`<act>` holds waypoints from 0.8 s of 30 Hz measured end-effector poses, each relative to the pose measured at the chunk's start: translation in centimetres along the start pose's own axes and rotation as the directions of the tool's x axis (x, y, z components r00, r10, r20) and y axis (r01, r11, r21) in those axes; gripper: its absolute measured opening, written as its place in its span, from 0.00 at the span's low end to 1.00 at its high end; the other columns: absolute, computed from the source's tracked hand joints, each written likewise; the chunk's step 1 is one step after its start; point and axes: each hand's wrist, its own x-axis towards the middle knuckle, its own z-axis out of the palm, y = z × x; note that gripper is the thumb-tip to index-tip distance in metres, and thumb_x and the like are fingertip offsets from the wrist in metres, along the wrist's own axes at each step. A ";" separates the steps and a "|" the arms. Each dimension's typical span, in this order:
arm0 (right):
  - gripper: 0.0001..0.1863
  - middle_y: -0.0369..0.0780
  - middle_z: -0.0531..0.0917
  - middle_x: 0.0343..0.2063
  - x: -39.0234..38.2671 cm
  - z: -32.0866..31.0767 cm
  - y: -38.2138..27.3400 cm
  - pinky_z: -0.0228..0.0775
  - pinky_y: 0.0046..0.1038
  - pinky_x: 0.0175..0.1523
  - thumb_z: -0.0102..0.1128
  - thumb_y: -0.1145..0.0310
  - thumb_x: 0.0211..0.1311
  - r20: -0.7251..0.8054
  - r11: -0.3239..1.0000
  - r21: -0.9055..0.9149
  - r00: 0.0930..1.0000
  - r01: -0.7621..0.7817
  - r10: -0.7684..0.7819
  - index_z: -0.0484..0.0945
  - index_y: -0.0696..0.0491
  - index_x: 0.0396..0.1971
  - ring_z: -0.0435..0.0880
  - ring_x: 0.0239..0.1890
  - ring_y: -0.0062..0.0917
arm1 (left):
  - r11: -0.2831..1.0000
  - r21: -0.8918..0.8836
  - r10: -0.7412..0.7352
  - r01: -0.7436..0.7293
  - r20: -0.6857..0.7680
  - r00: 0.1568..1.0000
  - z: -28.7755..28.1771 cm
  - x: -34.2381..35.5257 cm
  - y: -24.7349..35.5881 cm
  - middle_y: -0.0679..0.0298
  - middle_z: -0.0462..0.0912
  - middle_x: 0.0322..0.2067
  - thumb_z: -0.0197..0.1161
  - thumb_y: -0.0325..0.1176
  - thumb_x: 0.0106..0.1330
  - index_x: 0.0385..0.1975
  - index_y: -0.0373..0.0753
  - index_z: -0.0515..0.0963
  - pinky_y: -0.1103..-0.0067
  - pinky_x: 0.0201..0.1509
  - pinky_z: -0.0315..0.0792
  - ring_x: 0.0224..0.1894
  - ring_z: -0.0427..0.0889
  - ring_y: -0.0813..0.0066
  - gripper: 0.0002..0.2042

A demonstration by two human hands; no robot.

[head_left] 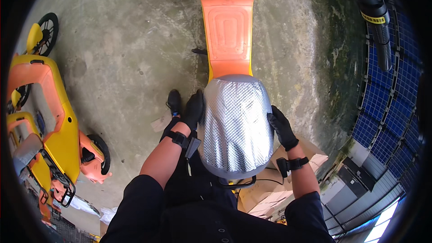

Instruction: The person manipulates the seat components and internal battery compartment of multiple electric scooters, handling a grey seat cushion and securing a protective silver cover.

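Note:
A silver quilted foil seat cover (236,126) with a grey edge is stretched over the seat of an orange and yellow scooter (229,31) in front of me. Wearing a black glove, my left hand (194,109) is closed on the cover's left edge, its fingertips partly hidden against the side. Opposite it, my right hand (282,128), gloved in black too, curls at the right edge of the cover. Wrinkles run down the foil between both hands. Each of my wrists carries a strapped black device.
Behind the seat a black grab rail (236,183) sticks out toward me. Cardboard boxes (265,193) lie at the lower right. More orange and yellow scooters (58,117) stand on the left. A black handlebar grip (382,49) reaches in at the upper right, near blue panels (382,103).

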 end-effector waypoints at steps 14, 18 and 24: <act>0.33 0.40 0.64 0.55 1.2 -1.4 -1.4 0.50 0.22 0.60 0.39 0.50 0.64 0.150 0.998 -0.060 0.989 0.000 0.009 0.52 0.61 0.59 0.62 0.55 0.22 | 0.700 -0.680 0.041 0.218 0.343 0.938 1.6 -1.4 -2.5 0.49 0.75 0.43 0.39 0.39 0.65 0.50 0.34 0.64 0.73 0.50 0.67 0.47 0.74 0.60 0.18; 0.32 0.39 0.61 0.58 1.4 -1.7 -0.4 0.48 0.22 0.62 0.35 0.50 0.65 0.225 0.983 0.132 0.970 -0.127 0.095 0.51 0.60 0.60 0.60 0.57 0.21 | 0.444 -0.734 -0.087 0.515 0.536 0.840 -1.2 -2.9 1.5 0.53 0.72 0.48 0.39 0.34 0.66 0.53 0.35 0.63 0.77 0.54 0.63 0.49 0.72 0.66 0.18; 0.31 0.40 0.58 0.59 1.5 -1.4 -0.3 0.45 0.22 0.63 0.33 0.52 0.66 0.163 0.988 -0.051 0.975 -0.145 0.151 0.50 0.60 0.60 0.56 0.60 0.22 | 0.287 -0.706 -0.057 0.647 0.662 0.747 -0.9 -3.3 0.6 0.55 0.68 0.52 0.40 0.30 0.67 0.54 0.35 0.63 0.79 0.57 0.60 0.52 0.67 0.70 0.17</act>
